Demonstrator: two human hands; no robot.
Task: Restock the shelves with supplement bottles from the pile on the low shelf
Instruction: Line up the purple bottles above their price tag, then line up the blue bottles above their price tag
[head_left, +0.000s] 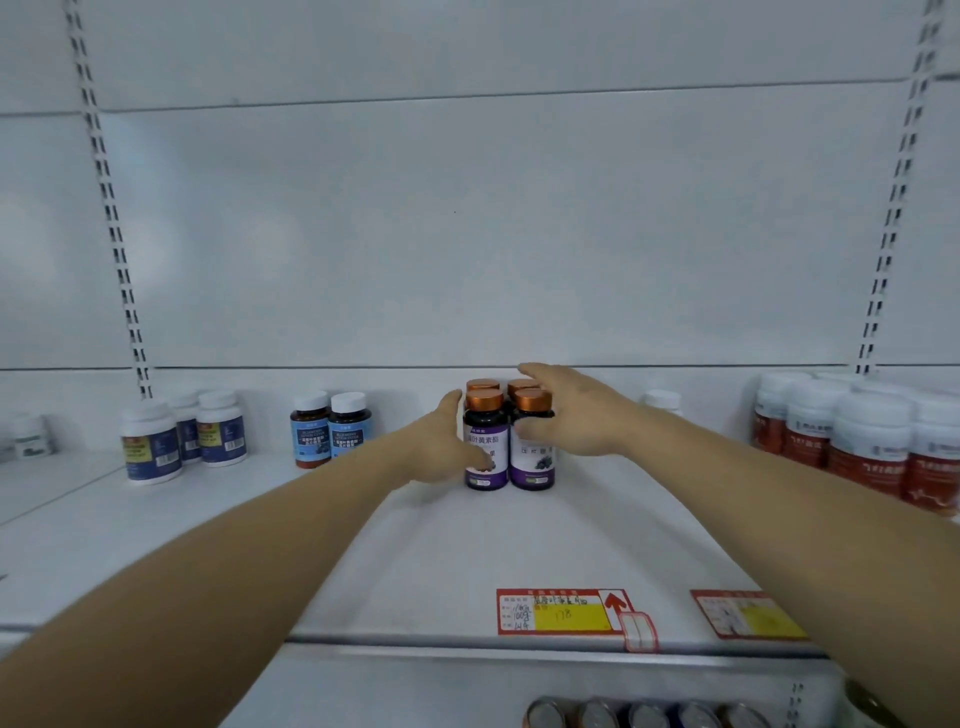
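Observation:
Several dark supplement bottles with copper caps and purple labels (487, 441) stand in a tight block at the back of the white shelf (426, 561). My left hand (441, 441) lies flat against the left side of the front left bottle, thumb low on its label. My right hand (566, 410) wraps the right side of the front right bottle (532, 457), its fingers reaching over the rear caps and its thumb across the bottle's neck.
Blue-labelled white bottles (156, 441) and two amber bottles with white caps (332, 428) stand to the left. Red-and-white bottles (857, 441) crowd the right end. A price tag (563, 613) sits on the shelf's front edge. Silver caps (644, 714) show on the shelf below.

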